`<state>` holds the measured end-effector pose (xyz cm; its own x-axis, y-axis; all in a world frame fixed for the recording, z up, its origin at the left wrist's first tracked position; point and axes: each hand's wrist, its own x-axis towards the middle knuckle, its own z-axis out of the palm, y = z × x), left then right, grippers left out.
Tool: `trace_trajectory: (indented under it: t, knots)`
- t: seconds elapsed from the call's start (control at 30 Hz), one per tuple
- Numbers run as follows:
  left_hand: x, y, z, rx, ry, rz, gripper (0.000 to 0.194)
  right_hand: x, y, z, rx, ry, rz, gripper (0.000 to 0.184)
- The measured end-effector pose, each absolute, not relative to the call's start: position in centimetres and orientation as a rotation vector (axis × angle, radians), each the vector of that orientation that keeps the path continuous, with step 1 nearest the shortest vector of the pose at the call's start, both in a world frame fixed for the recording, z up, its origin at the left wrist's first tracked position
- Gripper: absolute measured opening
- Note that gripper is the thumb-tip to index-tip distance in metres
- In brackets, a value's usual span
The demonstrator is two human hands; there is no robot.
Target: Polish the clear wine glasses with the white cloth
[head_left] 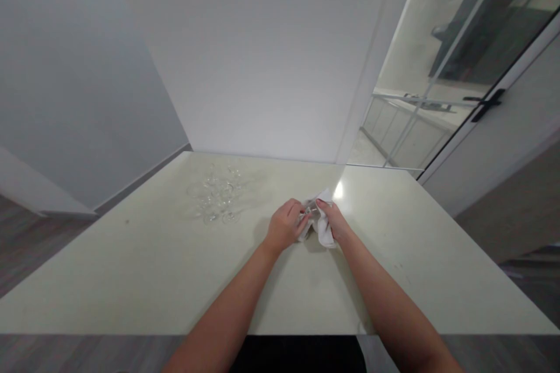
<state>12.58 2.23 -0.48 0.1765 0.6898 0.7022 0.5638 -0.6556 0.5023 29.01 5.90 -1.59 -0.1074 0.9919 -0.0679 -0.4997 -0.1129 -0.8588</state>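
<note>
Over the middle of the table, my two hands meet around a small clear glass (pixel 312 210) wrapped in a white cloth (pixel 325 232). My left hand (pixel 285 225) is closed at the left side, its fingers and thumb pinching the glass and the cloth's edge. On the other side my right hand (pixel 335 220) grips the cloth against the glass, its thumb on top. Fingers and cloth hide much of the glass. To the left stands a cluster of several clear glasses (pixel 220 194) with round feet, apart from my hands.
The pale, glossy table (pixel 144 268) reaches a white wall (pixel 271 69) at its far edge. At the right is a glass-paned door with a black handle (pixel 486 103), a kitchen counter showing beyond it. Grey floor (pixel 26 239) lies to the left.
</note>
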Motion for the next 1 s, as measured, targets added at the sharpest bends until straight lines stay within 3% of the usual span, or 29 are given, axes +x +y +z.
trace_trajectory:
  t: [0.1, 0.27, 0.43, 0.53, 0.8, 1.0]
  knots:
    - [12.8, 2.8, -0.7, 1.749, 1.351, 1.474, 0.029, 28.9, 5.7, -1.5, -0.758, -0.786, 1.516, 0.038]
    - [13.0, 3.5, -0.9, 0.985, 1.159, 1.083, 0.046, 28.0, 5.4, -1.4, -0.723, -0.754, 1.414, 0.048]
    - [12.9, 2.8, -0.4, 1.557, 1.294, 1.379, 0.035, 27.8, 5.4, -1.0, -0.656, -0.655, 1.411, 0.04]
    - [13.1, 2.4, -0.2, 1.944, 1.288, 1.372, 0.023, 27.9, 5.5, -0.9, -0.634, -0.579, 1.449, 0.031]
    - [13.9, 2.5, -1.0, 1.427, 1.082, 0.893, 0.039, 28.4, 5.3, -1.1, -0.632, -0.624, 1.528, 0.029]
    - [14.4, 1.9, -1.5, 1.951, 1.313, 1.129, 0.014, 28.0, 5.8, -1.0, -0.706, -0.58, 1.366, 0.033]
